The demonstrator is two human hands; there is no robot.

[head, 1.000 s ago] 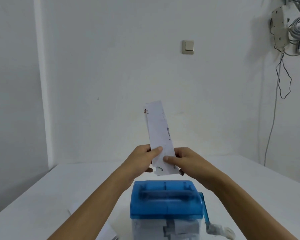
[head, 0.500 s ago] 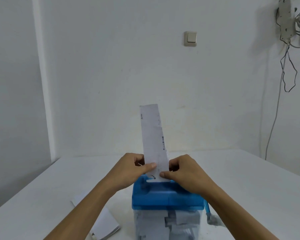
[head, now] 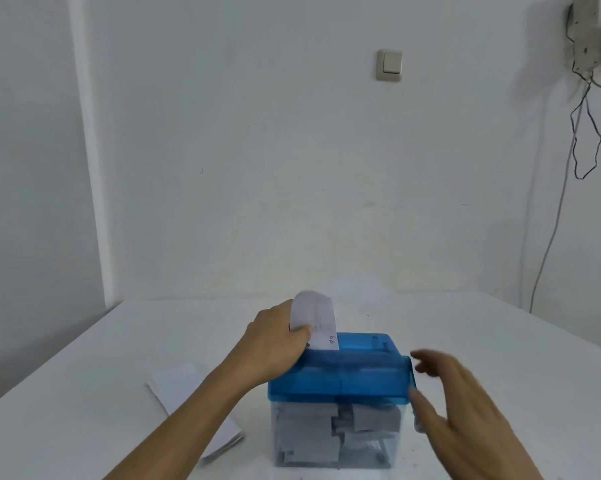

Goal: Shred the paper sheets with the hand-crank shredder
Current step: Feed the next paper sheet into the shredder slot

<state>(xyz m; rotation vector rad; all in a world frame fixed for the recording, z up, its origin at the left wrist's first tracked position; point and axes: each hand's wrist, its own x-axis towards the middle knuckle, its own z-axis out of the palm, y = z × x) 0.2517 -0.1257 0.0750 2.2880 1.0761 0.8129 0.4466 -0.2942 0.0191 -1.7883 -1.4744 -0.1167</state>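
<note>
A hand-crank shredder [head: 340, 379] with a blue lid and a clear bin stands on the white table [head: 500, 358]; the bin holds grey paper pieces. A narrow paper strip [head: 318, 320] stands in the lid's slot at the far left, bent over at its top. My left hand [head: 275, 344] pinches the strip just above the slot. My right hand [head: 455, 407] hovers blurred at the shredder's right side with fingers spread, holding nothing. It covers the crank.
A small stack of white paper sheets [head: 188, 400] lies on the table left of the shredder, partly under my left forearm. The wall is close behind the table. A light switch [head: 389, 65] and hanging cables [head: 585, 133] are on it.
The strip has gone down into the slot and its top has curled over. My right hand let go of it and moved right and down beside the shredder. The left hand still holds it.
</note>
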